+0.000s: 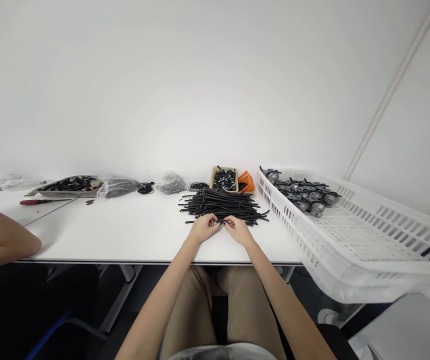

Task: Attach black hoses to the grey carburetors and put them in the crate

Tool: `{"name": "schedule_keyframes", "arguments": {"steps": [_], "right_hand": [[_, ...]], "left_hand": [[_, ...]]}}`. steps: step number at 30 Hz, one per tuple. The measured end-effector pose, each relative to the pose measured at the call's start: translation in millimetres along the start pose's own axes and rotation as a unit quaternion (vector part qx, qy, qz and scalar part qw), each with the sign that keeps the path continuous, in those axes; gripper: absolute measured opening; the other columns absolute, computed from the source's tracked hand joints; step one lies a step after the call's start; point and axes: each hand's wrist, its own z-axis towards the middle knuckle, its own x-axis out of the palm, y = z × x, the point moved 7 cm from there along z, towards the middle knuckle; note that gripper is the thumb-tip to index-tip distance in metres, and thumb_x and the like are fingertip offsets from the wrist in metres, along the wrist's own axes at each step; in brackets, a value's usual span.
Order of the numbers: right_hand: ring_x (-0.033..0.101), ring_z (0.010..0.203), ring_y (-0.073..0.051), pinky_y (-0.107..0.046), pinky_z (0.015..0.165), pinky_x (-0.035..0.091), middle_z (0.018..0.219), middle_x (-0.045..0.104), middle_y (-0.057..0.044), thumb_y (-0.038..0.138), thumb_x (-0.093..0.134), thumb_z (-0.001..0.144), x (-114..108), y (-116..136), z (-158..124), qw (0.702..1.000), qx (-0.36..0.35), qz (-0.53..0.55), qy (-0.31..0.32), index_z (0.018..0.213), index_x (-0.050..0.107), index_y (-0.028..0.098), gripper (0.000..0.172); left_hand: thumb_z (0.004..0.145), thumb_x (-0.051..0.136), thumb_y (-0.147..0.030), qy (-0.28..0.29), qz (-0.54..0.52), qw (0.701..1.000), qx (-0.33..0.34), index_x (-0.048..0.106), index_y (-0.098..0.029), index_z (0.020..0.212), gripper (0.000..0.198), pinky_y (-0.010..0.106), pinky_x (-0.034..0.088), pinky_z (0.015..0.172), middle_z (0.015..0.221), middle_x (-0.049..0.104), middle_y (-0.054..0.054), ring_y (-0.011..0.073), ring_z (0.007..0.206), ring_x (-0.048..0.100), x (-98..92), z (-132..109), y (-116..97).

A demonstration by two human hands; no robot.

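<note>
My left hand (203, 228) and my right hand (238, 230) meet at the near side of a pile of thin black tubes (222, 202). Both are closed, with thumbs and fingertips pinched around a small black piece (221, 222) between them. A light spot shows by the left fingertips; the fingers cover most of the piece, so its exact kind is hidden. Right behind the pile is a beige basket (212, 179) holding many small black and grey parts. An orange basket (249, 186) leans beside it, with dark bits inside.
On the right, a large white crate (368, 240) contains several grey parts with black tips (312, 195). Along the wall lie a netted bag (170, 182), a bag of dark parts (74, 185) and a red-handled screwdriver (31, 202). Another person's arm (5, 235) rests at the left.
</note>
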Motion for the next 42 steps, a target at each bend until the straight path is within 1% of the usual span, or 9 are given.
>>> {"name": "schedule_keyframes", "arguments": {"steps": [12,25,35,42], "right_hand": [[0.066,0.074,-0.016,-0.029,0.074,0.053,0.084,0.073,-0.003,0.02,0.056,0.081,-1,5,-1,1.0,0.011,-0.004,0.002,0.096,0.069,0.021,0.02],[0.067,0.076,-0.017,-0.03,0.075,0.053,0.085,0.073,-0.004,0.019,0.056,0.081,-4,10,-2,1.0,0.018,-0.008,0.003,0.096,0.07,0.019,0.021],[0.066,0.076,-0.017,-0.03,0.075,0.052,0.088,0.073,-0.004,0.021,0.055,0.081,1,-1,0,1.0,0.0,-0.002,-0.001,0.1,0.069,0.019,0.023],[0.067,0.079,-0.018,-0.03,0.075,0.052,0.088,0.073,-0.004,0.021,0.055,0.081,0,2,-1,1.0,-0.006,-0.004,-0.002,0.1,0.069,0.02,0.023]], "left_hand": [[0.081,0.062,-0.037,0.001,0.002,1.0,0.001,0.065,-0.02,0.085,0.018,0.024,0.036,0.058,0.069,0.063,0.0,0.0139,0.062,0.055,1.2,0,2],[0.081,0.061,-0.037,0.005,-0.002,1.0,-0.004,0.065,-0.019,0.084,0.019,0.025,0.036,0.058,0.069,0.062,0.0,0.0143,0.063,0.054,0.2,0,-1],[0.081,0.06,-0.037,0.007,-0.007,1.0,-0.014,0.063,-0.019,0.084,0.019,0.024,0.036,0.059,0.067,0.06,-0.002,0.0134,0.062,0.054,-0.2,-1,-2],[0.08,0.059,-0.037,0.006,-0.006,1.0,-0.016,0.064,-0.019,0.084,0.019,0.024,0.037,0.059,0.068,0.061,-0.001,0.0138,0.062,0.054,-0.8,-1,-2]]}}
